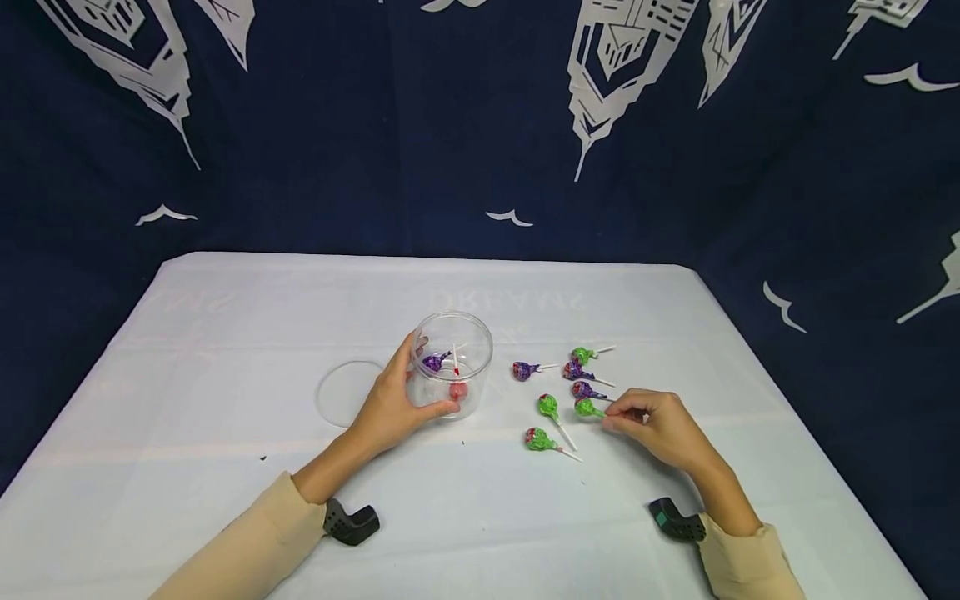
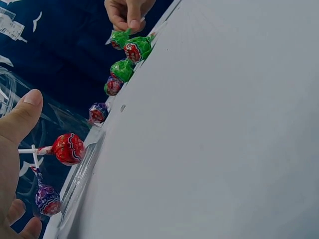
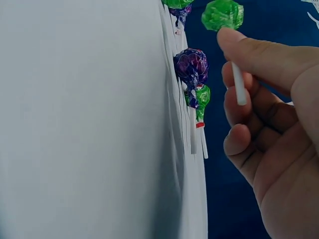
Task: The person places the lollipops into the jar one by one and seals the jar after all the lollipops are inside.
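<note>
My left hand [image 1: 397,396] grips a clear plastic jar [image 1: 474,398] by its side, thumb at the front and fingers behind. Inside the jar are a red lollipop [image 2: 69,149] and a purple lollipop [image 2: 48,200], their white sticks crossing. To the right, my right hand [image 1: 660,425] pinches a green lollipop [image 3: 223,15] by its stick, just below the wrapped head, between thumb and fingers. Close beyond that hand lie purple lollipops [image 1: 583,390] and another green one [image 1: 582,356].
A clear round lid [image 1: 318,392] lies left of the jar. Between jar and right hand are two green-wrapped lollipops [image 1: 548,406] and a purple one [image 1: 522,371]. The white-covered table [image 1: 225,333] ends at a dark blue patterned curtain [image 1: 450,125].
</note>
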Tool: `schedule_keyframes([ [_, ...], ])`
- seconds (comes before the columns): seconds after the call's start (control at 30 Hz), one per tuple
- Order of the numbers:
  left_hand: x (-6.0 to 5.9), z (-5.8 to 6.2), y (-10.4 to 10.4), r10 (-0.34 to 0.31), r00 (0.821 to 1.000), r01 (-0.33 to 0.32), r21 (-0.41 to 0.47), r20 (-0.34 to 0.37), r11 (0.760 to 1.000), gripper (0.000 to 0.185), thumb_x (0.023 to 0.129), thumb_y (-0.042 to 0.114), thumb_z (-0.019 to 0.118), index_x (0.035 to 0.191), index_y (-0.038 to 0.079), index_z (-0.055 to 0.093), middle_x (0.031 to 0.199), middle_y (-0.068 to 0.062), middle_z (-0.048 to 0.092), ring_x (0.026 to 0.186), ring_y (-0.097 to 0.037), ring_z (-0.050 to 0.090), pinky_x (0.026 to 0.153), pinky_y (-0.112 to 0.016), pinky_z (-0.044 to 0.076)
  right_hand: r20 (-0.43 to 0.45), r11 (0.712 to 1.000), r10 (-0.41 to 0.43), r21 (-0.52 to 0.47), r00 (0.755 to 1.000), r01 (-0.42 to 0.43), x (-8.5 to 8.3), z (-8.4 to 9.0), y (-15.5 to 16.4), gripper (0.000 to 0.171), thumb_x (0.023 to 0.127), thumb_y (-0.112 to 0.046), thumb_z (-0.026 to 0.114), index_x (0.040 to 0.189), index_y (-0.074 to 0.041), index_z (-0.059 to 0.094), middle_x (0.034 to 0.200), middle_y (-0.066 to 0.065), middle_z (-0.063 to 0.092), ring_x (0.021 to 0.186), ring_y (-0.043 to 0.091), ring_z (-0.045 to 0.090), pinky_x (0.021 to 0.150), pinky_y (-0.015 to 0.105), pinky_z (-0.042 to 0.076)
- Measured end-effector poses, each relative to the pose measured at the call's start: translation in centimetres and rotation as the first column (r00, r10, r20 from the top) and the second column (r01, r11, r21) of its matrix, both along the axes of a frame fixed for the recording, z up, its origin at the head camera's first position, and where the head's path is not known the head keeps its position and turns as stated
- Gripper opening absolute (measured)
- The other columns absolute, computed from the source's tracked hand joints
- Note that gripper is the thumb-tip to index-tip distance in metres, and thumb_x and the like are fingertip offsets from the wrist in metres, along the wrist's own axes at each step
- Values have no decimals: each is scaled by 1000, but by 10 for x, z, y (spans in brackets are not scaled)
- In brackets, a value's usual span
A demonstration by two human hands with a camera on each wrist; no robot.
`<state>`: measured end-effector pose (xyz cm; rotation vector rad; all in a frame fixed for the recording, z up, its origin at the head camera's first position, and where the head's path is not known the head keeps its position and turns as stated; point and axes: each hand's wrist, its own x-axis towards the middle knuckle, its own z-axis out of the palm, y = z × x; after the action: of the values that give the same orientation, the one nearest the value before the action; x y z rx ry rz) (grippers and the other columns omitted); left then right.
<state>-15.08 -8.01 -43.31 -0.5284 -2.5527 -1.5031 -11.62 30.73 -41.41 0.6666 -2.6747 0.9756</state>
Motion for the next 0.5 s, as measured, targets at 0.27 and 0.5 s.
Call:
schedule_keyframes([
  [0.27, 0, 1, -1, 14, 1000, -14, -15, 14, 1000, 118, 69, 39, 91, 158, 12, 18, 155, -17, 34, 129, -35, 48, 103, -52, 44, -37, 1000, 5, -9, 999, -6, -1, 6, -1, 20, 75, 5, 82, 79, -13, 74, 73, -12, 62, 63, 5, 50, 53, 19, 41],
  [0.5, 0, 0, 1, 16, 1000, -15, -22, 16, 1000, 118, 69, 40, 91, 157, 11, 18, 155, -18, 34, 129, -35, 48, 103, -51, 44, -71, 1000, 7, 0, 997, -7, -2, 13, -1, 21, 74, 6, 82, 79, -12, 74, 73, -12, 62, 63, 5, 50, 54, 17, 41],
])
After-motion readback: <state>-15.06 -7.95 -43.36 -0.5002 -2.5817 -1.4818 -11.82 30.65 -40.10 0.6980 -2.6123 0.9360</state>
